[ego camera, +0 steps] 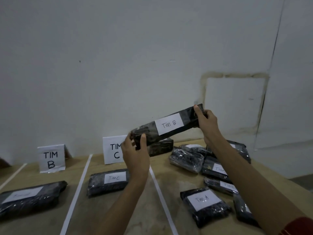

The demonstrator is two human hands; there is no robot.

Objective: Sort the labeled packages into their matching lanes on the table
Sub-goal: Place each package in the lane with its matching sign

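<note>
Both hands pinch the Tim B package (169,125) by its ends, the left hand (133,150) low and the right hand (207,122) high. It hangs tilted in the air above the unsorted pile (186,160) and the TIM C sign (112,150). Its glossy black wrap looks light, soft and probably slippery, so gripping the ends suits it. The TIM B sign (50,158) stands far left.
</note>
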